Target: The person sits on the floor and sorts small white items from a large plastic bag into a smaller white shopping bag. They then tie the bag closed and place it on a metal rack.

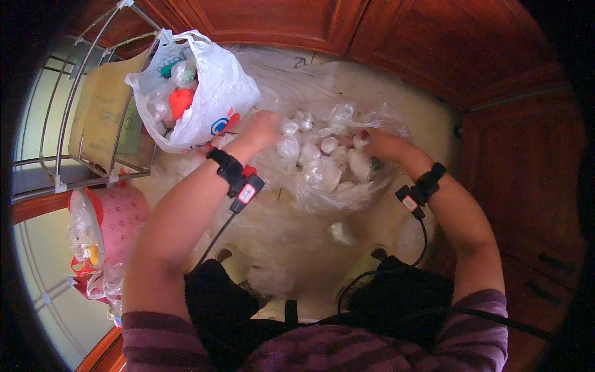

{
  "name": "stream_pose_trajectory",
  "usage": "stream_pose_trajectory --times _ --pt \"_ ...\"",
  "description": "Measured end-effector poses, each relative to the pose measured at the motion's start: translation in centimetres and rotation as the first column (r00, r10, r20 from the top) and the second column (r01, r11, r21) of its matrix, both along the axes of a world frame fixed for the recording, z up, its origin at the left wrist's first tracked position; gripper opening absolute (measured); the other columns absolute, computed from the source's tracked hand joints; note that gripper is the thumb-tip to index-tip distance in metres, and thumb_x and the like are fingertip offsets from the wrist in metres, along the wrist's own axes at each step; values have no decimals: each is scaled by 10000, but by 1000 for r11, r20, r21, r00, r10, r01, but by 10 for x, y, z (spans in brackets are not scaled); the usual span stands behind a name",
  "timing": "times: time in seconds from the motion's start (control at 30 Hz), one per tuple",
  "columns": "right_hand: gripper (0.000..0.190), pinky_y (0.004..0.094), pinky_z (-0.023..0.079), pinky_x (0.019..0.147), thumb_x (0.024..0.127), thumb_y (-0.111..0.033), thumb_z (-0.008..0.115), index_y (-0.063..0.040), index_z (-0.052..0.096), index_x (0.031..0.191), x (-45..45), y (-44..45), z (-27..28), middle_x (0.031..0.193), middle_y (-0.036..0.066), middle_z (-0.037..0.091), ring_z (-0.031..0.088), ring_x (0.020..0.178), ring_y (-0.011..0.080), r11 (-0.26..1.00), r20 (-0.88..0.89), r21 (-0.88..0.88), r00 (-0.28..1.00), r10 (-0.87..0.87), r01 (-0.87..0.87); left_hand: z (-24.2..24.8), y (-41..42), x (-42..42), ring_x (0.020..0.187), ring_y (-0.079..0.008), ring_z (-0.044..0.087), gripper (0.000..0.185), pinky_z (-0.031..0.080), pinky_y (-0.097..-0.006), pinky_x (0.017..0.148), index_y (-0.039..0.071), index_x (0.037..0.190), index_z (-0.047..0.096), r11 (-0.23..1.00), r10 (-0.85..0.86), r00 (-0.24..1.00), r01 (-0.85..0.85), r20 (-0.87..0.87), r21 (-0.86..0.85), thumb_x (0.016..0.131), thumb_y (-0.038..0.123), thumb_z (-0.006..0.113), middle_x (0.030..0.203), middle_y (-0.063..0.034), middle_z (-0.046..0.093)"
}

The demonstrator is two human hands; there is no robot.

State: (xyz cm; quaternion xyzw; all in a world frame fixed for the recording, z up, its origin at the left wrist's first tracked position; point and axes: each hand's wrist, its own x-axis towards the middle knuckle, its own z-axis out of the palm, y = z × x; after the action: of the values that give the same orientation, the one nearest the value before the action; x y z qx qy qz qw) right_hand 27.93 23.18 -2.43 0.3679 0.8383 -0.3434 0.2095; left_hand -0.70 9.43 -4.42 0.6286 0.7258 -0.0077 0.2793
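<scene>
Before me on the floor lies a heap of knotted clear plastic bags (320, 162) on a spread clear plastic sheet. My right hand (382, 143) reaches into the heap's right side, fingers bent around a small whitish bundle (360, 139). At the left edge of the heap is my left hand (264, 129), blurred, its fingertips unclear. Just left of it stands a white plastic carrier bag (223, 93), its mouth wide, with red, green and clear balled-up bags inside. Both wrists wear black straps with cabled devices.
A metal wire rack (69, 102) with a cardboard piece (104, 102) stands at the left. Below it is a pink bin (122, 214) stuffed with plastic bags. Red-brown wooden cabinet doors (288, 21) border the back and right. A dark cable runs from my right wrist.
</scene>
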Motion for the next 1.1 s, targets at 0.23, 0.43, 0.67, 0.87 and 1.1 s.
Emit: stream_pose_trajectory --times 0.23,0.43,0.67,0.87,1.1 --pt "391 423 463 868 771 -261 648 -98 602 1124 16 2 15 1097 168 625 588 1020 338 926 -66 359 986 151 -117 17 -8 15 1192 -363 481 609 389 -356 1004 3 1322 446 874 115 950 -235 290 424 722 -42 539 1277 -240 499" --pt "457 420 470 874 718 -200 686 -107 572 1150 -15 12 -32 1109 166 611 587 1020 341 948 -3 287 990 143 -136 24 0 28 1191 -375 474 623 390 -376 1004 -20 1330 421 893 129 946 -242 298 380 717 -26 530 1307 -246 465" --pt "538 420 430 937 727 -175 671 -69 517 1232 -19 -4 -79 1150 204 572 530 1103 366 964 -284 176 948 -144 199 17 -8 35 1171 -378 483 617 401 -384 988 -30 1318 417 859 117 945 -251 305 446 709 -39 514 1282 -243 481" --pt "345 372 480 850 809 -170 601 -61 586 1136 -1 25 -60 1036 123 645 604 957 278 819 -201 510 890 410 -262 28 -4 42 1165 -378 483 594 411 -386 974 -35 1302 427 846 91 945 -240 314 476 714 -55 502 1279 -240 481" --pt "181 272 459 643 858 -193 497 -63 589 944 -2 21 53 860 33 587 563 743 129 809 -287 -445 795 -534 383 26 -8 43 1150 -378 489 539 414 -398 967 -22 1260 463 848 113 932 -271 344 455 723 -52 500 1266 -236 479"
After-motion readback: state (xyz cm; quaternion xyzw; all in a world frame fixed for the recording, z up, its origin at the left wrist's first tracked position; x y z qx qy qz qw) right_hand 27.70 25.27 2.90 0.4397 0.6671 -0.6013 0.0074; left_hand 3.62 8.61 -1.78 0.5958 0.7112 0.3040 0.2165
